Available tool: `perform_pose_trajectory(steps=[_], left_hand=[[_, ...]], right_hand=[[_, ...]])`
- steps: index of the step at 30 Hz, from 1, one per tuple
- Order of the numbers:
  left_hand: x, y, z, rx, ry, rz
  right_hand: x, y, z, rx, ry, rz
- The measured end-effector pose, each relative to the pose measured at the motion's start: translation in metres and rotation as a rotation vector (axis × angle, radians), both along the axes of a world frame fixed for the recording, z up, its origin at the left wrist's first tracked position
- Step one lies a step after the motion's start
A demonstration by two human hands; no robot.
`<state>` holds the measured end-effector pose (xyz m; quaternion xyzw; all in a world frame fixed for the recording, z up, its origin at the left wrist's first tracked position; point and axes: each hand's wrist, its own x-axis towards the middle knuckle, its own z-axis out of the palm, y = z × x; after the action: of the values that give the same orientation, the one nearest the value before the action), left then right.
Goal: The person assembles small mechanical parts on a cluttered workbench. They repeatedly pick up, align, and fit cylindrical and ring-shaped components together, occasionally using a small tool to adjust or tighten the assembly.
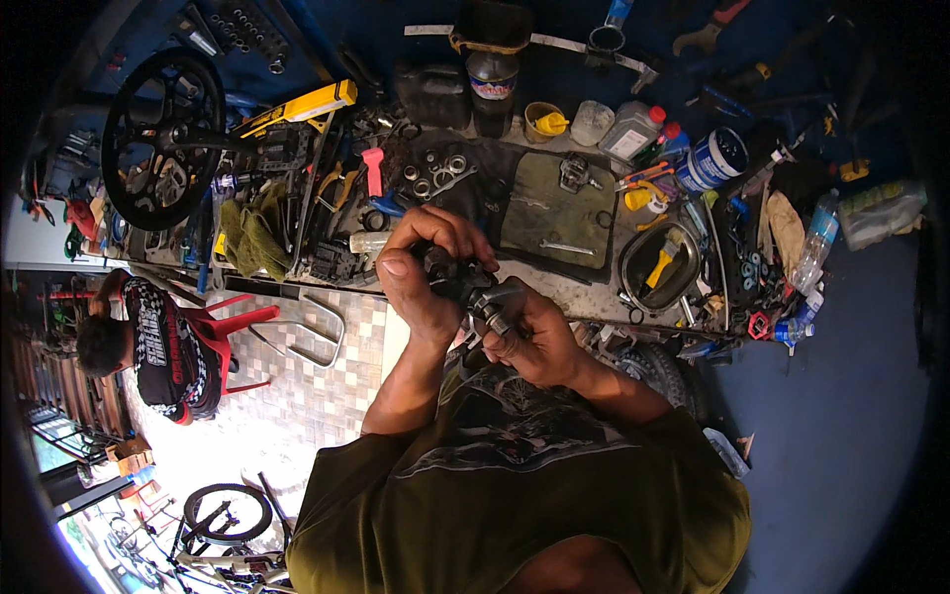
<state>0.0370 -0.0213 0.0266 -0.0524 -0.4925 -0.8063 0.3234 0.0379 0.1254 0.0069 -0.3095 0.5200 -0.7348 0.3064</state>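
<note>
In front of my chest, just over the bench's near edge, both hands work on one dark metal part with a silver cylindrical end. Its exact kind is hard to make out. My left hand wraps round the dark body, thumb up. Fingers of my right hand close about the silver end, partly hiding it. Beyond them, a green-grey mat carries a metal pedal-like part, a small wrench and a dark ring. Left of the mat lie several metal rings.
A black tray with a yellow-handled brush stands at right, near bottles and a blue-white tub. Tools, a green cloth and a large black wheel-like ring crowd the left. A person sits on a red chair beyond.
</note>
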Motion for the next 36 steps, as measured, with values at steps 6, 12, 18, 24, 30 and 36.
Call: perform_pose_trajectory(steps=[6, 12, 18, 24, 30, 36], left_hand=[[-0.007, -0.009, -0.018, 0.024, -0.015, -0.088], [-0.02, -0.007, -0.043, 0.047, -0.344, 0.066], [-0.03, 0.0, -0.072, 0.06, -0.472, 0.205], [-0.035, 0.005, -0.066, -0.02, -0.515, 0.276], [-0.025, -0.014, -0.118, -0.815, -0.584, 0.002], [-0.047, -0.01, -0.084, -0.527, -0.874, -0.322]], right_hand=[[-0.005, 0.001, 0.002, 0.108, 0.069, -0.009], [-0.019, -0.001, -0.029, 0.314, 0.297, -0.124], [-0.03, 0.001, -0.049, 0.35, 0.253, -0.095], [-0.035, 0.006, -0.04, 0.319, 0.218, -0.089], [-0.049, 0.024, -0.028, 0.687, 0.691, 0.084], [-0.074, 0.035, -0.042, 0.741, 0.669, 0.141]])
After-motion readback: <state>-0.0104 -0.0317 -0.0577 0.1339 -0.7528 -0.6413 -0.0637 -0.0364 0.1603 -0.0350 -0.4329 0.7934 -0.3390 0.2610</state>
